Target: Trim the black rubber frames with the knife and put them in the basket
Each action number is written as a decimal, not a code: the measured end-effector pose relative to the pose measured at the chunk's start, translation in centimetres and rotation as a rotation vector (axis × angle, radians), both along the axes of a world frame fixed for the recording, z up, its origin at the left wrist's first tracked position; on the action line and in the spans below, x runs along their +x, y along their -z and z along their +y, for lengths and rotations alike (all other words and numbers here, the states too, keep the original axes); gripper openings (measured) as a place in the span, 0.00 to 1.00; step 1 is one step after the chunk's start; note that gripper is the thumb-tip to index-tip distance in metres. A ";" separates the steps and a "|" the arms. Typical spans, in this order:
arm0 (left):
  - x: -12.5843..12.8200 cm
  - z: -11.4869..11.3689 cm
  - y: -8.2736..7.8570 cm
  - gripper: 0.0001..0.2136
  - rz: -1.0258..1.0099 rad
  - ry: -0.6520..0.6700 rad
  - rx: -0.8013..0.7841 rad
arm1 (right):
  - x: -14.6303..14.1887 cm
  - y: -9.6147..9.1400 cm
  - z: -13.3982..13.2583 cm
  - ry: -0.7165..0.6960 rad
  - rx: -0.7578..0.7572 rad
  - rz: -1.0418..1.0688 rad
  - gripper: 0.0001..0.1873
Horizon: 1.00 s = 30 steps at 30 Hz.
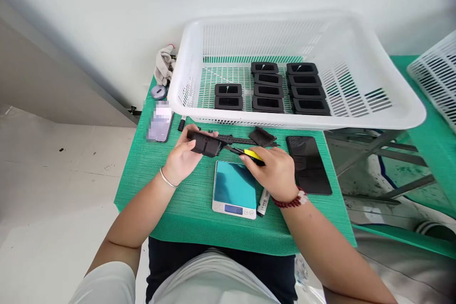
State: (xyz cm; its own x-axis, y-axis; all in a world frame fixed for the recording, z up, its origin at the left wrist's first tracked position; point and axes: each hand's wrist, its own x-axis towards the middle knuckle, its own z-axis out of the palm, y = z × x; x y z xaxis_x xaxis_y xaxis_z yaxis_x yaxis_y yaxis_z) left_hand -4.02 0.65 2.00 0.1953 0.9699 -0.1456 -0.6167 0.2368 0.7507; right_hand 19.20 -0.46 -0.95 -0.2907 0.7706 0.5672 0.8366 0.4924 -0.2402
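Observation:
My left hand (181, 156) is closed around a black rectangular plastic part (205, 144), held just above the green mat (185, 209). My right hand (276, 171) grips a tool with a yellow-and-black handle (253, 155); its thin tip points left and meets the part. Both hands hover over the far edge of a small digital scale (234, 189) with a teal platform. Behind them on the mat lie a black caliper (238, 140) and another black part (262, 136).
A big white basket (392, 114) at the back holds several black parts in rows. A dark phone (308, 164) lies right of the scale, another phone (160, 123) at left. A marker (262, 203) lies beside the scale. A second basket (436, 76) is at far right.

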 end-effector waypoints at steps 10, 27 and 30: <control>0.1 -0.1 0.6 0.18 0.142 0.140 -0.069 | 0.3 0.0 0.0 0.085 0.040 0.081 0.14; 0.1 -0.3 0.6 0.20 0.174 0.184 -0.055 | 0.4 -0.5 -0.1 -0.009 0.174 0.093 0.10; 0.1 -0.4 0.6 0.20 0.181 0.174 -0.058 | 0.3 -0.5 0.0 -0.029 0.200 0.081 0.11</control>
